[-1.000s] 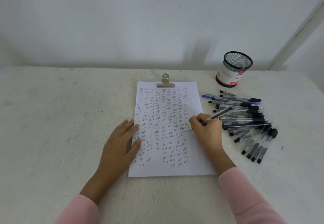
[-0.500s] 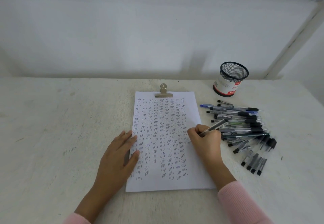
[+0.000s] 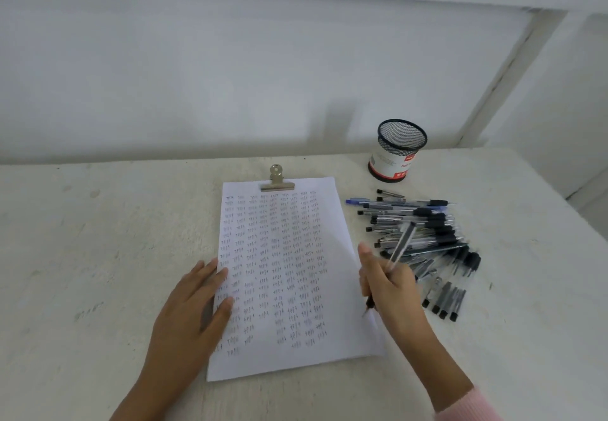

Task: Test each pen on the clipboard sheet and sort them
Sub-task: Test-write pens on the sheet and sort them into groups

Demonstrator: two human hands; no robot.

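Observation:
A white sheet covered with rows of small pen marks lies under a metal clip at the table's middle. My left hand rests flat on the sheet's left edge, fingers spread. My right hand grips a clear pen at the sheet's right edge. The pen's tip points down at the paper and its barrel leans up to the right. A pile of clear pens with black caps lies just right of the sheet.
A black mesh pen cup with a red and white label stands behind the pile, near the wall. Several pens lie apart at the pile's near end. The white table ends at the right, past the pile.
My right hand slid down and right along the sheet's edge, and the pen now stands steeper. The camera tilted up, so the sheet sits lower in view. My left hand stayed put.

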